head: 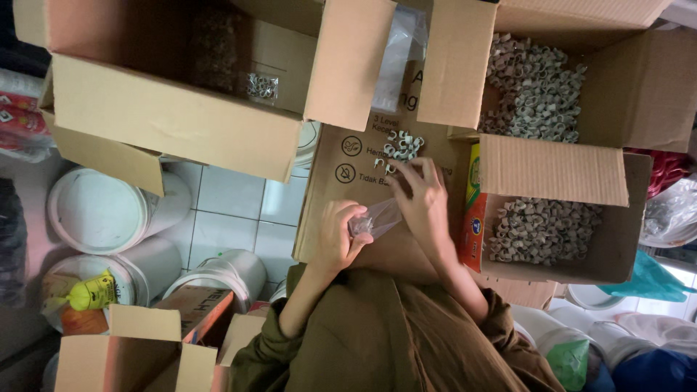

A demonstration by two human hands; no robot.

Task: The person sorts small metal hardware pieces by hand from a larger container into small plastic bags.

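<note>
here, the person's left hand pinches a small clear plastic bag, fingers closed on its near end. the right hand rests on the flat brown cardboard sheet with its fingers spread, touching the bag's other end and reaching toward a little pile of pale rings just beyond the fingertips. the bag sits between the two hands, right over the sheet.

the bag looks thin, soft and very light, and probably a bit slippery, so it is best held by its open edge. the rings look small, hard and light, easy to pick up a few at a time.

the sheet has round black signs and dark writing on it. to the right, two open brown boxes hold heaps of the same rings, one far and one near. a yellow and orange package stands against the near box. a big open box sits far left, with a small filled bag inside. white buckets stand on the tiled floor at the left.
</note>
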